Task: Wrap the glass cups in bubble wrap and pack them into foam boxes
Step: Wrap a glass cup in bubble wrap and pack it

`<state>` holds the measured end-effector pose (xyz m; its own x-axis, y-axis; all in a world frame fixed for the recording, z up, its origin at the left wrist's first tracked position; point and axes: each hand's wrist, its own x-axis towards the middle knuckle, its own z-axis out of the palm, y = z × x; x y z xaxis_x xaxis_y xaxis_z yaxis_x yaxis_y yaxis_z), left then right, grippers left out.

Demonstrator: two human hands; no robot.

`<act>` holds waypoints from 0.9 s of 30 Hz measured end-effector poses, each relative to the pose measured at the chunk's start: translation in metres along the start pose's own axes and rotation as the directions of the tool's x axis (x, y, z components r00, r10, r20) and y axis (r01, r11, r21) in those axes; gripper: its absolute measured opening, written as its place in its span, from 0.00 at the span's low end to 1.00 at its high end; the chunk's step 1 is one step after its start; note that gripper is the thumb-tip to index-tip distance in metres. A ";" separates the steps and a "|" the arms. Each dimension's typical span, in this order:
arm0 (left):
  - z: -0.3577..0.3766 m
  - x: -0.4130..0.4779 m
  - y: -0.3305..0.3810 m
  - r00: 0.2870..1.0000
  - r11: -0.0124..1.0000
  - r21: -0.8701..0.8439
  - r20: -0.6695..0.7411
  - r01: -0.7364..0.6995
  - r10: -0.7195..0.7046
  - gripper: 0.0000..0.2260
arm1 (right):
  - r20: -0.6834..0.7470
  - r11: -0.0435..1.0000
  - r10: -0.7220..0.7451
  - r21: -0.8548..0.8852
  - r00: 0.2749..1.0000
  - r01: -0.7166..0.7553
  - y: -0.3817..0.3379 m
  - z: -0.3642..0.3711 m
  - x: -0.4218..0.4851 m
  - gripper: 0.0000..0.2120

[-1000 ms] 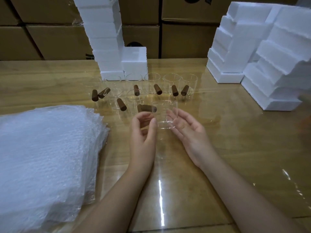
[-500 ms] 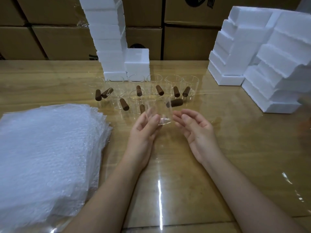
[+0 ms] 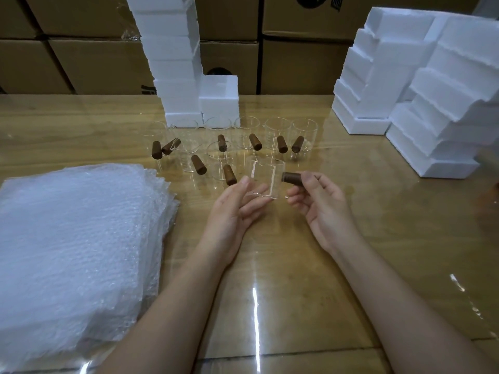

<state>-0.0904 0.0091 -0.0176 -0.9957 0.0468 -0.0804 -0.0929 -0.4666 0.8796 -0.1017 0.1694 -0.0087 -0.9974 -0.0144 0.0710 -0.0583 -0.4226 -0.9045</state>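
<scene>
glass cup (image 3: 266, 179) held tilted over the bench (image 3: 297, 265), between both hands: right hand (image 3: 321, 206) pinches its brown handle (image 3: 293, 177), left hand (image 3: 233, 211) cradles the base on straight, relaxed fingers. bubble wrap stack (image 3: 81, 238) sits just left of them.

the right hand (image 3: 321, 206) pinches the brown handle (image 3: 291, 177) of a glass cup (image 3: 266, 176); the left hand (image 3: 232, 211) touches the cup's base with straight fingers (image 3: 253, 205). left of this cup lies a bubble wrap stack (image 3: 75, 238).

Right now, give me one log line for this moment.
right hand: pinches wooden handle | left hand: supports glass cup | bubble wrap: untouched
</scene>
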 end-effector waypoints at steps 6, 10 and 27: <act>0.002 0.002 -0.004 0.997 0.993 0.103 -0.046 -0.052 0.057 0.06 | 0.035 1.000 0.001 0.024 0.999 -0.001 -0.001 0.000 -0.001 0.13; 0.006 -0.001 -0.007 0.986 0.973 0.195 -0.089 -0.122 0.141 0.06 | 0.003 1.000 0.006 0.011 1.000 -0.006 0.000 -0.001 0.001 0.13; -0.010 -0.003 0.011 0.974 0.909 0.401 -0.132 -0.117 0.183 0.21 | 0.089 0.999 0.012 -0.050 0.996 -0.007 0.003 -0.003 0.000 0.12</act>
<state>-0.0886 -0.0053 -0.0125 -0.9875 -0.1562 0.0212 0.0333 -0.0750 0.9966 -0.1023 0.1707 -0.0123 -0.9902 -0.0999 0.0975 -0.0530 -0.3769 -0.9247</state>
